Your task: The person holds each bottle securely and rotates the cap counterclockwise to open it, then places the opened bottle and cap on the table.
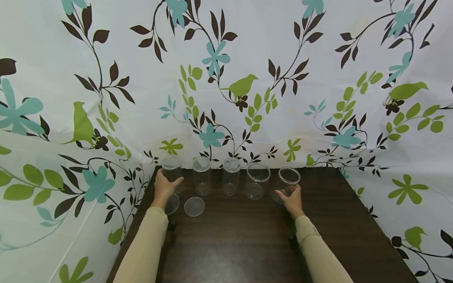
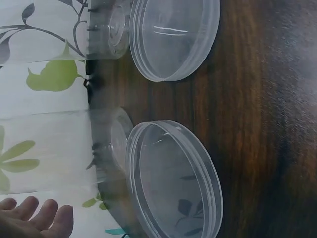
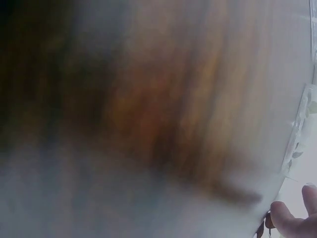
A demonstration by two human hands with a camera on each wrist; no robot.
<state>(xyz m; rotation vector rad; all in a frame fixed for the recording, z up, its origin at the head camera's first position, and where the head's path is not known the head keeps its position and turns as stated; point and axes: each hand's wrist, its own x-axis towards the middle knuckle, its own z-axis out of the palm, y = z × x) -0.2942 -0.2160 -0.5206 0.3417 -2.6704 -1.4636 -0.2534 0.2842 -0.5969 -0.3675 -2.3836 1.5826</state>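
Several clear plastic jars stand in a row near the table's back edge. My left hand (image 1: pixel 165 188) is beside the leftmost jar (image 1: pixel 172 162), thumb spread to its front and fingers on its left side. In the left wrist view those fingers (image 2: pixel 57 220) are loosely bent, with a gap to the jar (image 2: pixel 54 153). At the row's other end my right hand (image 1: pixel 293 199) holds the rightmost jar (image 1: pixel 288 175), thumb in front. The right wrist view is mostly blurred; fingers (image 3: pixel 292 225) show at its lower right corner.
Two clear round lids, the left one (image 1: pixel 172 205) and the right one (image 1: pixel 194 206), lie before the row. Between the hands stand three more jars: the second (image 1: pixel 201 177), the middle (image 1: pixel 231 177) and a wider one (image 1: pixel 256 184). Patterned cloth (image 1: pixel 247 59) hangs behind the dark table (image 1: pixel 233 243).
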